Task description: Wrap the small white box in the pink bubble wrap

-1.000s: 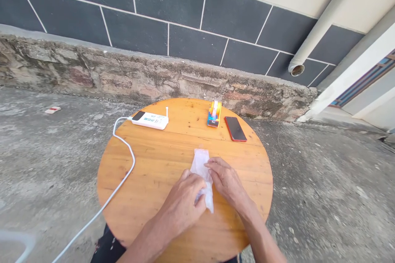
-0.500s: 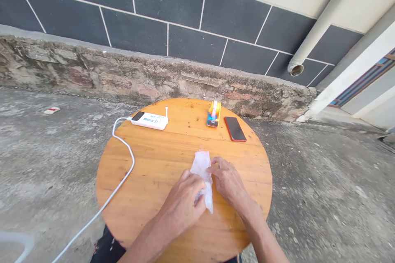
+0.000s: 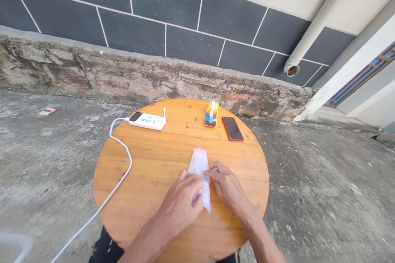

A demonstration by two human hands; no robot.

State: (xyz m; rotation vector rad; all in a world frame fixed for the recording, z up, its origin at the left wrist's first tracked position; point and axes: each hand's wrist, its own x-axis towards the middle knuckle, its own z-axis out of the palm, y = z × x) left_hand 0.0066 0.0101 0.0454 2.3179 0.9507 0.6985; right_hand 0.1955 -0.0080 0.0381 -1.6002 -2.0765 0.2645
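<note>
On the round wooden table (image 3: pixel 145 197) lies a thin, white, crumpled strip that looks like folded tissue (image 3: pixel 199 160), running lengthwise away from me. My left hand (image 3: pixel 183 193) bends over its left side, fingers curled down on the near half and thumb close by. From the right, my right hand (image 3: pixel 226 183) reaches the strip's edge with thumb and index finger drawn together on it. Part of the strip is hidden under my left fingers.
At the table's far side are a yellow-and-blue tape dispenser (image 3: pixel 212 114), a red-edged phone (image 3: pixel 233 128) and a white device (image 3: pixel 148 121) with a white cable (image 3: pixel 119 185) trailing off to the left. A stone-based wall (image 3: pixel 138 78) stands behind, with a drainpipe (image 3: pixel 314 28).
My right hand's fingers have shifted slightly down and inward along the tissue's right edge. My left hand stays nearly in place. The whole view has drifted a little.
</note>
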